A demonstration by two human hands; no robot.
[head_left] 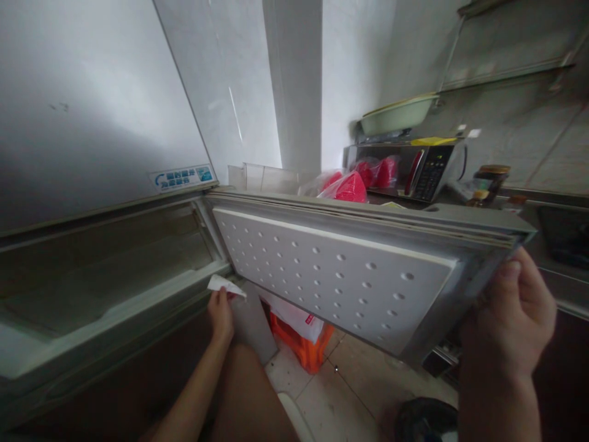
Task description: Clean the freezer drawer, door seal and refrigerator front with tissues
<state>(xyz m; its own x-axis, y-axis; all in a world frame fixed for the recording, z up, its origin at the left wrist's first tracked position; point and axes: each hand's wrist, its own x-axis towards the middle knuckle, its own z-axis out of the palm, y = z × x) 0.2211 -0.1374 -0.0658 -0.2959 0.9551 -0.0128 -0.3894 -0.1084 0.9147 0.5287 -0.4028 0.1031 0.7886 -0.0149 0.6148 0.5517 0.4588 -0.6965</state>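
In my left hand (221, 314) is a white paper tissue (226, 285), pinched between thumb and fingers. It is close to the lower hinge-side corner of the open fridge door (317, 270), whose inner panel is white with rows of dimples. At the far right, my right hand (519, 307) grips the free edge of that door; some of its fingers are hidden behind it. Left of the door lies the open fridge compartment (101, 270), with a pale ledge along its front. A blue-and-white sticker (181, 178) is on the upper door above.
Beyond the door, a microwave (427, 169) carries a pale green basin (398, 116); pink items in clear plastic (347, 187) sit in front. An orange stool (306, 350) with a white bag stands on the tiled floor. A black-lined bin (426, 411) is at lower right.
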